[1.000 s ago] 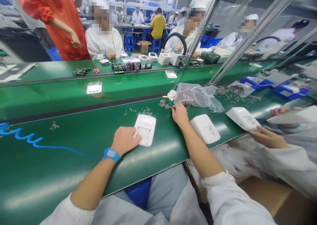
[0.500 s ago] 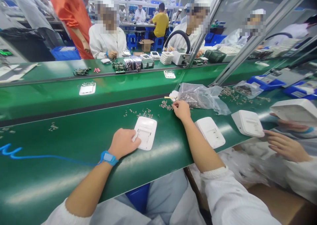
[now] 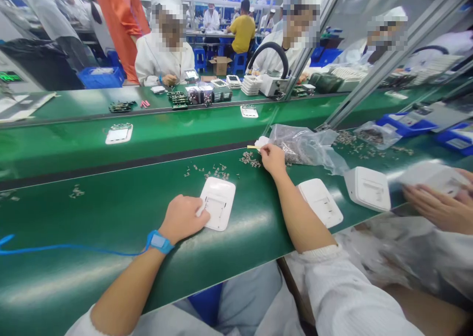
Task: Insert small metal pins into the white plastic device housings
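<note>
A long green work surface [image 3: 92,213] runs across the whole view, and beyond a dark seam lies a second green belt [image 3: 166,129] carrying a flat white device [image 3: 118,133]; across it sit co-workers in white coats [image 3: 164,60], with stacks of small parts before them. On the near surface, the clear plastic bag [image 3: 306,146] of small metal parts lies crumpled to the right of centre, its mouth towards the person. Three white plastic housings lie in a row along the near edge; the middle housing [image 3: 320,202] is just right of the person's right forearm, the far-right housing [image 3: 368,188] lies near a neighbour's hands [image 3: 436,205], which hold another white piece, blurred. The left housing [image 3: 218,203] lies flat with its recessed side up; the left hand [image 3: 181,218] rests on its near left edge, thumb and fingertips pressed against the rim, steadying it rather than lifting it; a blue wrist strap [image 3: 158,241] with a blue cord [image 3: 66,250] trails off to the left. The right hand [image 3: 272,159] reaches out to the loose metal parts [image 3: 250,160] scattered beside the bag's mouth, fingers drawn together at the tips; whether a part is pinched between them I cannot tell. More loose parts [image 3: 214,171] lie scattered just beyond the left housing.
</note>
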Demonstrator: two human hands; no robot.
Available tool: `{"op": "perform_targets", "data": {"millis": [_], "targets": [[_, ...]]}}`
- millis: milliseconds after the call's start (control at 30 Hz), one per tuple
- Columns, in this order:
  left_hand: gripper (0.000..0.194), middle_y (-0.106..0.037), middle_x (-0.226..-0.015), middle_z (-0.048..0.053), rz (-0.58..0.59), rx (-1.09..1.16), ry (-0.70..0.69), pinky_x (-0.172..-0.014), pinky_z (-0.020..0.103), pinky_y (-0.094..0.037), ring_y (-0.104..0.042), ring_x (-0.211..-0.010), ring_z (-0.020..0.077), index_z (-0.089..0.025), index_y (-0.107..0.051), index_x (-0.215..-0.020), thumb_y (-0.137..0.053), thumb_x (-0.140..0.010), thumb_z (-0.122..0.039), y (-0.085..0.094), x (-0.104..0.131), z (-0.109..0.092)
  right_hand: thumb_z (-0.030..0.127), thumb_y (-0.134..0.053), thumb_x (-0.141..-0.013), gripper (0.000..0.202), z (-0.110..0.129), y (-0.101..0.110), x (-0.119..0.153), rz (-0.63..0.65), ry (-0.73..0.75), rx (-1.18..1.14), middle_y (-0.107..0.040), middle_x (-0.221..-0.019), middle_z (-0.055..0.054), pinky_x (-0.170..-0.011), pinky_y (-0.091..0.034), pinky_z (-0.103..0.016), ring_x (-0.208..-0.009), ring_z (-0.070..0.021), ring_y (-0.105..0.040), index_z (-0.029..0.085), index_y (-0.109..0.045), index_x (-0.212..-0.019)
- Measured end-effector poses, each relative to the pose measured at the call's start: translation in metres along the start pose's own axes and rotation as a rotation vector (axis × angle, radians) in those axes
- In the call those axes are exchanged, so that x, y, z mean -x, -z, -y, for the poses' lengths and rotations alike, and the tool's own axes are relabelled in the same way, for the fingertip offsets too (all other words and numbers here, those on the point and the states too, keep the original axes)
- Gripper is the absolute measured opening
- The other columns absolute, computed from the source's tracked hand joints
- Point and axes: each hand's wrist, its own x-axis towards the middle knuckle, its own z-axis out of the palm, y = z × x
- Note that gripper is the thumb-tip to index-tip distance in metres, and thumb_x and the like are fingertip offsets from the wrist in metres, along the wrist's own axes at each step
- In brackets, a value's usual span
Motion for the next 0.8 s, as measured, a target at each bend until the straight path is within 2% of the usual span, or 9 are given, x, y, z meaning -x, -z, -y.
{"op": "perform_targets", "data": {"millis": [100,300,400,467,533,633,700,800], "targets": [[0.029,-0.052,-0.055,0.001,-0.015,0.002,-0.007,-0.063,0.032,-0.026,-0.044,-0.056,0.0156,-0.020,-0.035,-0.057,-0.044,-0.081,-0.034,-0.001,-0.001,0.000,0.018,-0.050,-0.088,0.026,-0.002,-0.002,0.000,0.002,-0.026,-0.008,-0.069,-0.098,-0.014,-0.091,-0.043,-0.040,-0.095,-0.0274,-0.059,0.014,-0.072,-0.101],[0.029,-0.052,-0.055,0.001,-0.019,-0.006,-0.006,-0.062,0.032,-0.025,-0.042,-0.055,0.0155,-0.020,-0.035,-0.057,-0.044,-0.080,-0.034,-0.001,-0.001,0.001,0.015,-0.055,-0.082,0.011,0.001,-0.005,0.001,0.006,-0.087,-0.131,-0.065,-0.098,-0.015,-0.093,-0.041,-0.042,-0.094,-0.0271,-0.056,0.016,-0.065,-0.078],[0.029,-0.053,-0.055,0.001,-0.026,-0.003,-0.003,-0.062,0.032,-0.025,-0.043,-0.055,0.0154,-0.020,-0.036,-0.057,-0.045,-0.080,-0.034,-0.001,0.000,0.001,0.020,-0.057,-0.082,0.010,0.003,-0.001,0.003,-0.012,-0.088,-0.268,-0.063,-0.091,-0.012,-0.092,-0.042,-0.042,-0.094,-0.0266,-0.055,0.018,-0.057,-0.072],[0.029,-0.055,-0.055,0.002,-0.026,-0.006,0.012,-0.062,0.032,-0.024,-0.044,-0.054,0.0154,-0.019,-0.038,-0.057,-0.045,-0.080,-0.034,-0.001,0.000,-0.001,0.030,-0.059,-0.083,0.016,0.007,0.003,0.007,-0.014,-0.083,-0.395,-0.060,-0.080,-0.008,-0.084,-0.045,-0.039,-0.086,-0.0244,-0.055,0.020,-0.054,-0.073],[0.029,-0.057,-0.056,0.003,-0.031,-0.023,0.056,-0.061,0.032,-0.023,-0.047,-0.055,0.0163,-0.020,-0.041,-0.056,-0.046,-0.080,-0.035,-0.001,0.001,-0.005,0.044,-0.058,-0.086,0.025,0.014,0.006,0.014,0.008,-0.074,-0.549,-0.055,-0.069,-0.002,-0.071,-0.047,-0.034,-0.072,-0.0201,-0.053,0.022,-0.051,-0.077],[0.030,-0.061,-0.059,0.005,-0.063,-0.058,0.167,-0.059,0.033,-0.019,-0.052,-0.058,0.0188,-0.020,-0.046,-0.056,-0.047,-0.079,-0.038,-0.001,0.002,-0.013,0.061,-0.054,-0.086,0.038,0.034,0.009,0.030,0.072,-0.038,-0.765,-0.051,-0.066,0.002,-0.056,-0.042,-0.027,-0.058,-0.0139,-0.048,0.024,-0.049,-0.083],[0.030,-0.063,-0.061,0.006,-0.086,-0.069,0.219,-0.058,0.034,-0.018,-0.055,-0.060,0.0200,-0.019,-0.049,-0.056,-0.046,-0.080,-0.039,-0.001,0.003,-0.018,0.064,-0.060,-0.082,0.042,0.050,0.011,0.041,0.124,-0.021,-0.928,-0.054,-0.074,0.002,-0.053,-0.040,-0.024,-0.057,-0.0108,-0.048,0.024,-0.052,-0.089],[0.032,-0.065,-0.062,0.007,-0.090,-0.073,0.234,-0.058,0.034,-0.018,-0.057,-0.061,0.0202,-0.019,-0.052,-0.057,-0.046,-0.081,-0.038,0.000,0.004,-0.020,0.056,-0.078,-0.073,0.042,0.069,0.014,0.053,0.256,-0.066,-1.260,-0.056,-0.078,0.002,-0.049,-0.037,-0.022,-0.057,-0.0076,-0.047,0.023,-0.060,-0.091]]}}
